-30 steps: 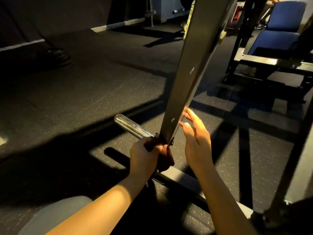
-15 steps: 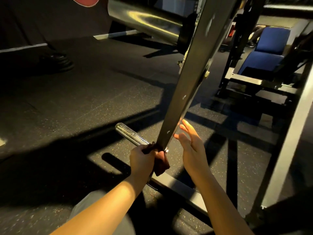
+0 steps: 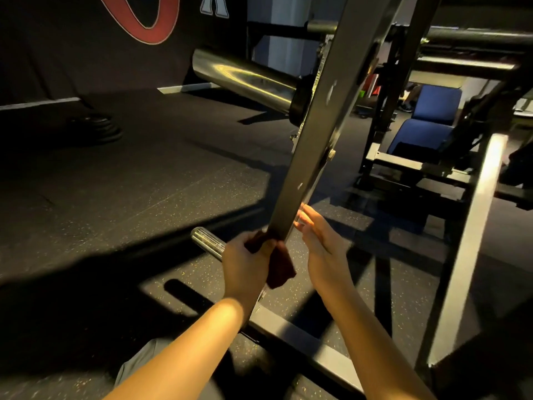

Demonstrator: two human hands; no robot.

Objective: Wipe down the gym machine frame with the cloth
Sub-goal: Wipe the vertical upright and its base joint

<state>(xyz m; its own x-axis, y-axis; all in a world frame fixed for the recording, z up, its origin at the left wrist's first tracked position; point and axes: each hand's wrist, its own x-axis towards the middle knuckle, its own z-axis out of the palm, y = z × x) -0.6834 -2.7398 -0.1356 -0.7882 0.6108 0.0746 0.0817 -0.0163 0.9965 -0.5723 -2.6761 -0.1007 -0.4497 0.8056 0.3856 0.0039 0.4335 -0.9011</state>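
Grip on cloth (image 3: 281,265) at foot of slanted beam (image 3: 326,116)

Nearest: grey-trousered knee (image 3: 138,362) at bottom edge, on the speckled rubber floor (image 3: 144,183). Both bare forearms reach up and forward from it.

Base rail (image 3: 300,339): flat grey bar running on the floor from under the left wrist toward lower right.

Left hand (image 3: 248,261): fingers curled tight round a dark brownish cloth, pressing it to the beam's lower end. A loose flap hangs below the fist; the hand hides the rest.

Right hand (image 3: 323,246): flat, with its fingers (image 3: 305,217) straight and close together, holding nothing. The tips lie at the beam's right edge. Motion blur there, so contact cannot be told.

Chrome peg (image 3: 206,239): short, jutting left just behind the left hand. Its root is hidden by that hand and the beam.

The beam is dark and chipped, and leans up and right out of frame. It cuts across the view of the machinery behind.

Pale post (image 3: 473,241) stands at right, slanting up from the floor.

Farther: big chrome sleeve (image 3: 245,79) sticks out left of the beam. Stacked weight plates (image 3: 95,129) lie in shadow at far left, well apart. Blue seat pads (image 3: 427,119) sit behind dark framework at right. Dark wall banner with red ring (image 3: 144,21) is at the back.
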